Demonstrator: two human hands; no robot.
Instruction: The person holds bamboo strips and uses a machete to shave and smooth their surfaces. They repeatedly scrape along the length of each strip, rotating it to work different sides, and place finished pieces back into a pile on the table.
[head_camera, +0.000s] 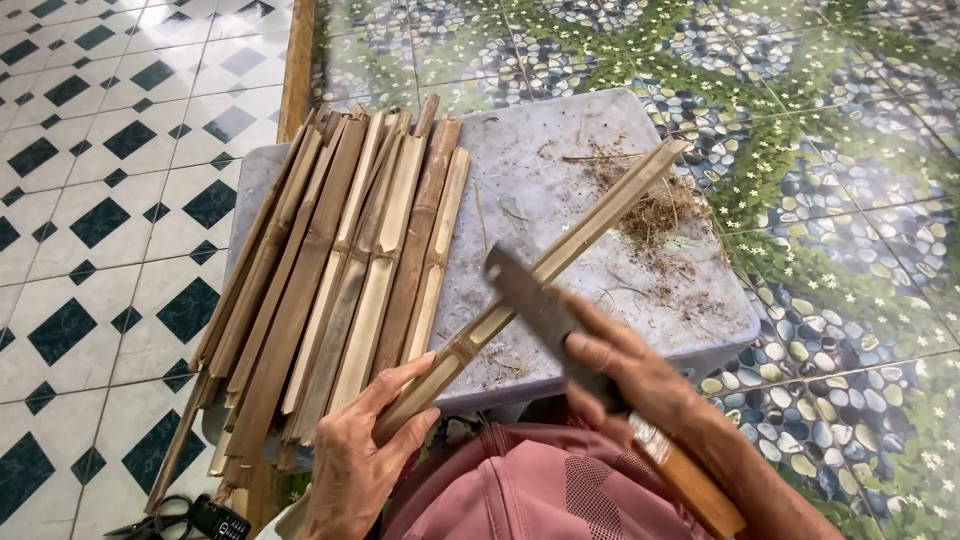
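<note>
Firmly, left hand (355, 460) fingers grip bamboo strip (545, 275); right hand (625, 365) fingers clench knife (600, 375)

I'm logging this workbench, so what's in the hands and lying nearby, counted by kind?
Bamboo strip held in left hand: 1
Knife in right hand: 1
Stacks of split bamboo on the grey slab: 1
Total: 3

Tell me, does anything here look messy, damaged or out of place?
Mostly tidy, but fibrous shavings lie scattered over the grey stool top, near the far end of the bamboo strip held by the left hand. The stacked bamboo slats overhang the stool's near edge. Nothing looks broken.
</note>
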